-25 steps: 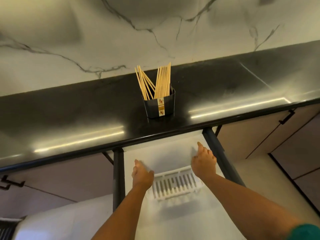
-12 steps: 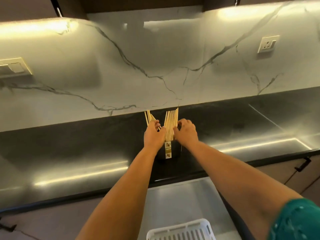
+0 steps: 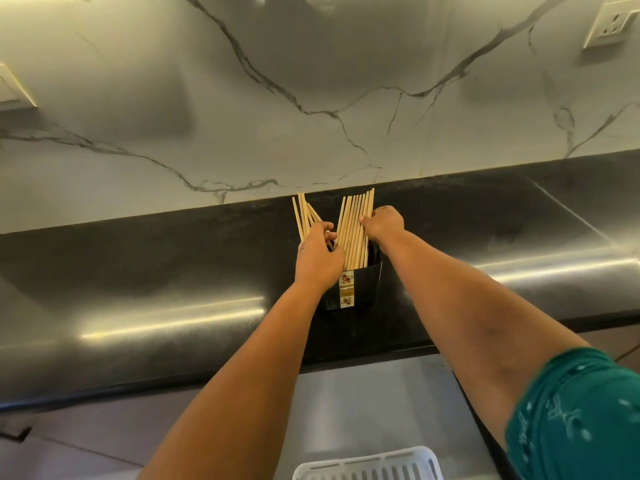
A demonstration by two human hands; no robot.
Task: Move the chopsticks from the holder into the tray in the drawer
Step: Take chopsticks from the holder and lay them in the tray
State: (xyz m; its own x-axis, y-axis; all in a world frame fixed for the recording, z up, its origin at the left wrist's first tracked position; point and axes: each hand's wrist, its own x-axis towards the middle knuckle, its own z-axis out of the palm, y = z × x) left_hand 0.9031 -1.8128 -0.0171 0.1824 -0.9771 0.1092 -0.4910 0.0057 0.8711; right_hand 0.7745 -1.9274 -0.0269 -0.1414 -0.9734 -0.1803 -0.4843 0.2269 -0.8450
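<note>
Both hands are up at the black rectangular plastic holder (image 3: pixel 363 289), which stands on the glossy black stone surface (image 3: pixel 138 271), set back from its near edge, with a narrow patterned label (image 3: pixel 346 289) running down its near face. The pale wooden chopsticks (image 3: pixel 353 230) stand in it in two bunches, one fanning to the left, the other a tidy upright row on the right. The left hand (image 3: pixel 318 254) reaches in among the left bunch, fingers curled around several sticks. The right hand (image 3: pixel 382 225) sits against the right bunch, fingertips (image 3: pixel 363 218) pressed on the sticks near their upper half; whether it truly grips them I cannot tell, as the knuckles hide the thumb. Down at the near edge, the slotted white plastic tray (image 3: pixel 367 465) peeks in, lying in the open grey-lined drawer (image 3: pixel 363 403) below the surface. Behind everything rises the veined white marble backsplash (image 3: pixel 311 81), a cream wall socket (image 3: pixel 613 22) at far right. A teal sleeve (image 3: pixel 581 417) covers the right upper arm.
</note>
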